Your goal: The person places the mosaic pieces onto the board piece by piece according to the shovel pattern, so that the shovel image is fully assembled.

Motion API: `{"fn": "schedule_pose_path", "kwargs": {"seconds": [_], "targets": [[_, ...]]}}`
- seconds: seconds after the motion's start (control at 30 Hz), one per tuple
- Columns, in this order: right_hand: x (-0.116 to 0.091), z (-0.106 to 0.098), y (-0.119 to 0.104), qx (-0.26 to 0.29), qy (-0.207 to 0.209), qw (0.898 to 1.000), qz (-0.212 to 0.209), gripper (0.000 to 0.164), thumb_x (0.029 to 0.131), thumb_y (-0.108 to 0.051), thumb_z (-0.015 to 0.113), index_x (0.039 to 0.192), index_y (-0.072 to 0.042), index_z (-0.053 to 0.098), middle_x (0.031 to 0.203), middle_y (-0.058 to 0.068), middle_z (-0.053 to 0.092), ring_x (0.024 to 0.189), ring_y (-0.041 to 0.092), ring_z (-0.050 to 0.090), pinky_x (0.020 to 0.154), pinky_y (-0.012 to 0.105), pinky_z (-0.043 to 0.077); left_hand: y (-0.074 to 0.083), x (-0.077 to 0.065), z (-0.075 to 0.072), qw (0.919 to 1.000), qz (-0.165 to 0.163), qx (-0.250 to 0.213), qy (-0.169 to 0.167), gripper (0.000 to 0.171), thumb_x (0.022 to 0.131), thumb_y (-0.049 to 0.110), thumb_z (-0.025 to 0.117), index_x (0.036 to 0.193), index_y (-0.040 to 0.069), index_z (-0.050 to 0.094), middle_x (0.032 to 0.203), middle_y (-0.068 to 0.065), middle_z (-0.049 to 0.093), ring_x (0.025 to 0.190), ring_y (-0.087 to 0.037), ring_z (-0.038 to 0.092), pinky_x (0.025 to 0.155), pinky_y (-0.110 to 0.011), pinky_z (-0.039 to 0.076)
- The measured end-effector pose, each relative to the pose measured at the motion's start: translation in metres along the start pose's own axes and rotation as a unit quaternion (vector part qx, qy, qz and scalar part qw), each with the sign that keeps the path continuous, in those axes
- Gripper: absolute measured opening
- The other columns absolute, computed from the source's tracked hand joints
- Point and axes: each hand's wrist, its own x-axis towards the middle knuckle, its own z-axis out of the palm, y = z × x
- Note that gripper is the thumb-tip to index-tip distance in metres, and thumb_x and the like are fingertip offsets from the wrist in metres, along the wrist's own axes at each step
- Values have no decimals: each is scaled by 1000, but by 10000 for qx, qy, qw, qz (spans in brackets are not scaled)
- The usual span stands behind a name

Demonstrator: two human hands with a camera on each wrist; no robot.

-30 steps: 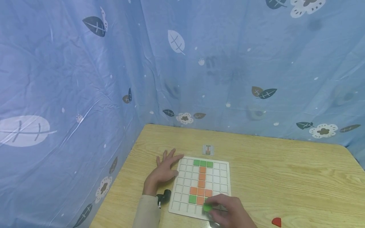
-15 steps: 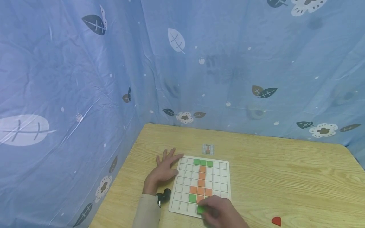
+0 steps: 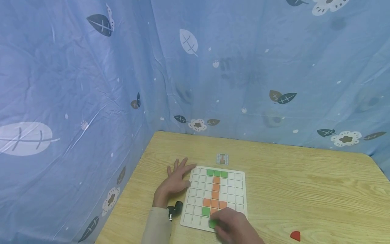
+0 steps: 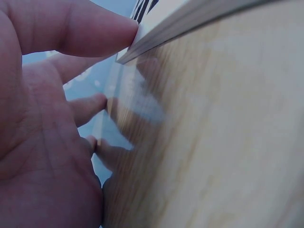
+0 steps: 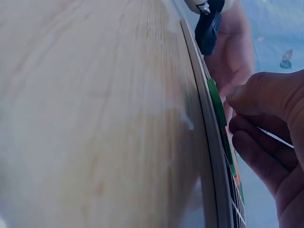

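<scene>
A white grid board [image 3: 192, 202] lies on the wooden table, with orange tiles [image 3: 215, 187] in a column and a cross row and several green tiles [image 3: 217, 173] at the far row and lower down. My right hand [image 3: 233, 223] pinches a green tile [image 3: 213, 223] at the board's near row, below the orange column. In the right wrist view that green tile [image 5: 216, 102] stands slightly tilted at the board's near edge, thumb against it. My left hand [image 3: 173, 183] lies with fingers spread at the board's left side, thumb [image 4: 114, 35] touching the edge.
Behind the board lies a small picture card [image 3: 222, 159] with a grid pattern. A red rounded piece [image 3: 295, 236] rests on the table [image 3: 304, 189] at the near right. Blue patterned cloth [image 3: 243, 67] hangs along the table's back and left sides.
My right hand has moved left with the green tile along the near row and lowered it against the board. The left hand has stayed in place.
</scene>
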Motion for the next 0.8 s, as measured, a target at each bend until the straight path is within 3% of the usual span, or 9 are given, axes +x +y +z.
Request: {"fn": "schedule_pose_path", "kwargs": {"seconds": [0.23, 0.63, 0.8], "targets": [[0, 3, 2, -36, 148, 9999, -81, 37, 81, 3, 85, 109, -19, 79, 105, -15, 77, 95, -1, 67, 85, 18, 58, 0, 1, 0, 10000, -12, -22, 10, 84, 80, 6, 65, 162, 22, 56, 184, -15, 18, 171, -47, -8, 129, -75, -17], [5, 3, -3, 8, -342, 9971, 683, 34, 88, -1, 83, 115, -23, 81, 109, -17, 77, 98, -4, 65, 87, 26, 62, -1, 2, 1, 10000, 1, 13, 13, 84, 80, 7, 65, 162, 23, 56, 184, -15, 19, 170, -48, -7, 129, -76, -16], [7, 3, -4, 52, -351, 9981, 506, 35, 88, 2, 82, 113, -22, 81, 110, -16, 78, 98, -3, 67, 86, 25, 63, -1, 1, 0, 10000, -2, 19, -3, 84, 80, 7, 64, 162, 23, 55, 184, -15, 18, 170, -47, -8, 129, -76, -17]]}}
